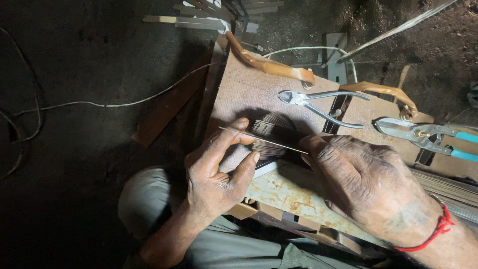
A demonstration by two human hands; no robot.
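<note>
Currently: thin metal wire (264, 140) pinched at both ends, long axis running upper-left to lower-right, nearly level, across brown desk (239, 94). Left hand (216, 172) fingers clamped on left portion; right hand (371, 189) fingers closed on right end. Beneath wire: fanned bundle of thin wires (271, 130). Beyond, on desk: silver pliers (318, 103), jaws pointing left; blue-handled cutters (428, 137) at right.

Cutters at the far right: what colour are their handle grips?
Turquoise blue grips on the cutters, seen clearly in the head view.
</note>
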